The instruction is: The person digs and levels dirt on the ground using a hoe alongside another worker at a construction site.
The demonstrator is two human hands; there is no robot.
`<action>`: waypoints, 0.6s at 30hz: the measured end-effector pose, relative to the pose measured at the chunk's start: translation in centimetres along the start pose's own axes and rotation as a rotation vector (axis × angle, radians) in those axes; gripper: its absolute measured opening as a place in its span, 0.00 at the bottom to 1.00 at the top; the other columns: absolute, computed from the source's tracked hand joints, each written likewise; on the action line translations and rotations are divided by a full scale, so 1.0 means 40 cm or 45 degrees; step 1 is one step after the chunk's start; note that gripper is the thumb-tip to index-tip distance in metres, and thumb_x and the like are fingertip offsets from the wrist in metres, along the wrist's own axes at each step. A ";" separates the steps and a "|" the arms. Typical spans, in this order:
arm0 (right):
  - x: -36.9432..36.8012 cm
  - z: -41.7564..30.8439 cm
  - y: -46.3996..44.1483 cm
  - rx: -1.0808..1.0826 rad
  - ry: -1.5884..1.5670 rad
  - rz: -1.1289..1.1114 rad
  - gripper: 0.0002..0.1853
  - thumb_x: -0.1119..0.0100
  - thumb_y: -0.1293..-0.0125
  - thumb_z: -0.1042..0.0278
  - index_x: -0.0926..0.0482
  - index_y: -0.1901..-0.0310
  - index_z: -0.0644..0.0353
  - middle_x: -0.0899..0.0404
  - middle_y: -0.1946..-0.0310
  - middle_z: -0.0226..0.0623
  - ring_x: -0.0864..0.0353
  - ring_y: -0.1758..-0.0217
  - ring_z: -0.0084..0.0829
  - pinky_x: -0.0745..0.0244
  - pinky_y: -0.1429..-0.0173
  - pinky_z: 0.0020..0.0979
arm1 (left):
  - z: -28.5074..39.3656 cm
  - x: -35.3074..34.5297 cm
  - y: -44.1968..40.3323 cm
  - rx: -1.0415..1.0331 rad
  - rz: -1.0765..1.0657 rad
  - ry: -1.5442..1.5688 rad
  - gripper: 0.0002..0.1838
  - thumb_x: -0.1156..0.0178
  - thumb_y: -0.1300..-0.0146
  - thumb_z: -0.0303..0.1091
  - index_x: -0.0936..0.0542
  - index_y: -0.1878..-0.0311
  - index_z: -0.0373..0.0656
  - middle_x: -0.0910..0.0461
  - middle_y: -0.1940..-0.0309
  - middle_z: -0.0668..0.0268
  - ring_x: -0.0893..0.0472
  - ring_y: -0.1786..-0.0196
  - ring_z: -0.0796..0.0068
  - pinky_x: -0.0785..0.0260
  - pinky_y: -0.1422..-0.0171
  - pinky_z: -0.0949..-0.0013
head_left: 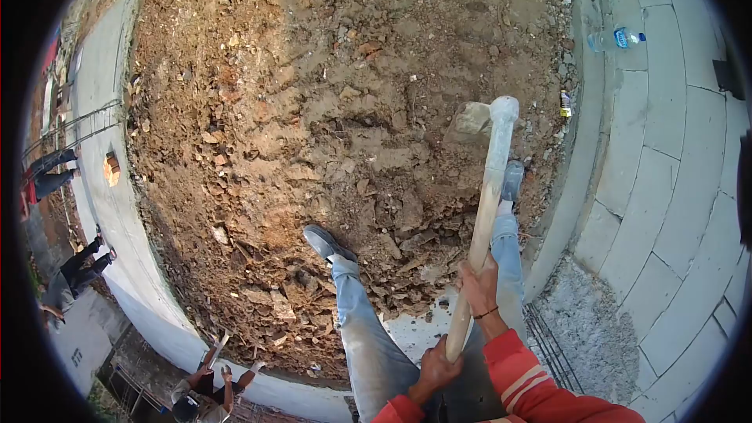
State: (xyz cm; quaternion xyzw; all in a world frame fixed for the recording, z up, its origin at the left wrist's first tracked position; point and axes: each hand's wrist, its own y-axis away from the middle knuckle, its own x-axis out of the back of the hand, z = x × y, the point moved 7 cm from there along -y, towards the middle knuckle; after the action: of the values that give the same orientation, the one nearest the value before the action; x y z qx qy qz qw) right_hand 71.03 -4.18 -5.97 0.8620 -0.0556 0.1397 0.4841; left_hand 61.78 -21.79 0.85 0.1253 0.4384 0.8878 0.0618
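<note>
A long-handled hoe [484, 223] slants across the right of the view, its wooden handle running up from my lap. At its far end a pale metal socket and a soil-coloured blade [470, 123] rest on or just above the dirt; which of the two I cannot tell. My left hand [439, 366] is closed round the butt of the handle. Further up, my right hand [479, 290], with a dark band at the wrist, grips the same handle. My shoes [329, 243] stand apart on loose, broken soil [258, 188].
Low concrete walls [149, 266] border the soil on both sides. Grey blocks [627, 164] form the right wall, with a plastic bottle [619, 39] on it. Rebar [552, 345] lies at lower right. Other people [207, 392] are at the left, one beside the wall.
</note>
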 end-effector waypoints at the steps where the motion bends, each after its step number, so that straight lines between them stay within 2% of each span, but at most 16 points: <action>1: 0.015 -0.084 0.022 0.104 -0.150 0.016 0.13 0.43 0.36 0.78 0.33 0.53 0.64 0.29 0.78 0.32 0.28 0.84 0.23 0.30 0.82 0.28 | 0.005 -0.002 0.008 -0.048 -0.047 -0.105 0.27 0.35 0.48 0.37 0.26 0.45 0.36 0.18 0.68 0.42 0.17 0.64 0.38 0.22 0.57 0.46; 2: 0.031 -0.171 0.027 0.217 -0.300 0.028 0.12 0.44 0.34 0.78 0.34 0.52 0.62 0.32 0.78 0.30 0.31 0.85 0.21 0.30 0.82 0.27 | 0.045 0.009 -0.042 -0.124 -0.062 -0.119 0.29 0.34 0.49 0.38 0.27 0.43 0.36 0.18 0.68 0.43 0.17 0.67 0.41 0.22 0.60 0.47; 4: 0.061 -0.350 -0.027 0.417 -0.328 0.071 0.10 0.44 0.33 0.76 0.34 0.54 0.62 0.32 0.79 0.30 0.32 0.85 0.21 0.31 0.82 0.27 | 0.188 0.050 -0.202 -0.347 -0.049 -0.100 0.30 0.33 0.50 0.37 0.27 0.42 0.37 0.18 0.70 0.45 0.16 0.68 0.43 0.23 0.63 0.49; 5: 0.075 -0.445 -0.081 0.584 -0.343 0.089 0.09 0.42 0.32 0.73 0.33 0.56 0.61 0.32 0.79 0.30 0.33 0.85 0.21 0.32 0.83 0.27 | 0.271 0.071 -0.294 -0.524 0.028 -0.042 0.33 0.33 0.49 0.36 0.29 0.41 0.31 0.18 0.71 0.47 0.17 0.71 0.43 0.23 0.64 0.48; 6: 0.087 -0.543 -0.140 0.681 -0.248 0.138 0.09 0.41 0.31 0.71 0.33 0.59 0.61 0.32 0.79 0.30 0.32 0.85 0.22 0.32 0.82 0.27 | 0.342 0.082 -0.394 -0.588 0.013 0.044 0.32 0.33 0.49 0.36 0.28 0.41 0.33 0.18 0.67 0.45 0.17 0.67 0.42 0.23 0.59 0.49; 8: 0.077 -0.716 -0.272 0.846 -0.165 0.115 0.10 0.41 0.32 0.70 0.33 0.60 0.63 0.31 0.78 0.31 0.31 0.83 0.22 0.31 0.81 0.27 | 0.462 0.113 -0.572 -0.734 0.152 0.084 0.31 0.36 0.50 0.33 0.27 0.40 0.36 0.19 0.63 0.44 0.19 0.60 0.40 0.26 0.53 0.51; 9: 0.062 -0.772 -0.341 0.852 -0.179 0.131 0.09 0.41 0.33 0.71 0.32 0.61 0.63 0.30 0.78 0.31 0.30 0.83 0.23 0.31 0.81 0.27 | 0.529 0.151 -0.626 -0.846 0.226 0.189 0.29 0.36 0.49 0.32 0.27 0.41 0.37 0.19 0.65 0.40 0.19 0.61 0.38 0.26 0.56 0.44; 11: 0.014 -0.800 -0.501 0.802 -0.159 0.109 0.11 0.40 0.35 0.70 0.29 0.61 0.69 0.27 0.80 0.34 0.27 0.84 0.24 0.30 0.82 0.29 | 0.556 0.174 -0.722 -0.799 0.254 0.255 0.25 0.36 0.48 0.33 0.27 0.45 0.35 0.18 0.65 0.40 0.18 0.60 0.37 0.26 0.55 0.44; 12: -0.022 -0.750 -0.581 0.653 -0.095 0.024 0.09 0.40 0.35 0.70 0.28 0.63 0.66 0.27 0.80 0.33 0.28 0.83 0.24 0.30 0.81 0.28 | 0.529 0.156 -0.724 -0.795 0.264 0.258 0.25 0.36 0.48 0.33 0.27 0.45 0.35 0.18 0.65 0.40 0.18 0.60 0.37 0.26 0.55 0.44; 14: -0.094 -0.515 -0.703 0.281 -0.056 -0.179 0.07 0.40 0.36 0.70 0.26 0.67 0.64 0.27 0.82 0.32 0.27 0.84 0.25 0.29 0.80 0.29 | 0.404 0.101 -0.702 -0.309 0.287 0.154 0.22 0.37 0.47 0.34 0.26 0.50 0.35 0.18 0.65 0.39 0.19 0.59 0.36 0.26 0.53 0.45; 15: -0.124 -0.365 -0.654 0.032 0.107 -0.239 0.06 0.41 0.37 0.71 0.25 0.68 0.64 0.27 0.82 0.32 0.27 0.84 0.27 0.28 0.81 0.32 | 0.345 0.074 -0.618 -0.111 0.261 0.111 0.21 0.36 0.47 0.35 0.27 0.52 0.35 0.18 0.65 0.39 0.19 0.57 0.36 0.25 0.52 0.45; 16: -0.138 -0.196 -0.634 0.031 0.099 -0.260 0.10 0.39 0.38 0.72 0.25 0.73 0.68 0.25 0.85 0.38 0.24 0.86 0.33 0.28 0.82 0.34 | 0.238 0.031 -0.540 0.098 0.230 0.031 0.23 0.36 0.47 0.35 0.27 0.49 0.34 0.18 0.63 0.39 0.19 0.57 0.35 0.26 0.51 0.44; 17: -0.145 -0.122 -0.547 0.052 0.087 -0.131 0.10 0.40 0.38 0.72 0.25 0.74 0.68 0.25 0.85 0.39 0.23 0.85 0.32 0.28 0.83 0.34 | 0.135 0.024 -0.477 0.058 0.196 0.213 0.18 0.36 0.47 0.33 0.23 0.53 0.35 0.18 0.64 0.42 0.17 0.57 0.41 0.25 0.52 0.49; 18: -0.148 -0.084 -0.457 0.054 -0.024 -0.118 0.08 0.40 0.37 0.73 0.26 0.69 0.70 0.26 0.84 0.37 0.23 0.84 0.31 0.28 0.83 0.34 | 0.092 0.052 -0.401 0.064 0.195 0.097 0.19 0.36 0.47 0.32 0.23 0.52 0.36 0.18 0.64 0.43 0.17 0.57 0.42 0.24 0.52 0.50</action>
State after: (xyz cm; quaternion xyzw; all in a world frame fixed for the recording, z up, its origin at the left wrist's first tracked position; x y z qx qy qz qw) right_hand 68.98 8.05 -21.03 0.8749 -0.0171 0.1102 0.4713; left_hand 60.82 -8.78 -9.39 0.1261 0.4516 0.8829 -0.0259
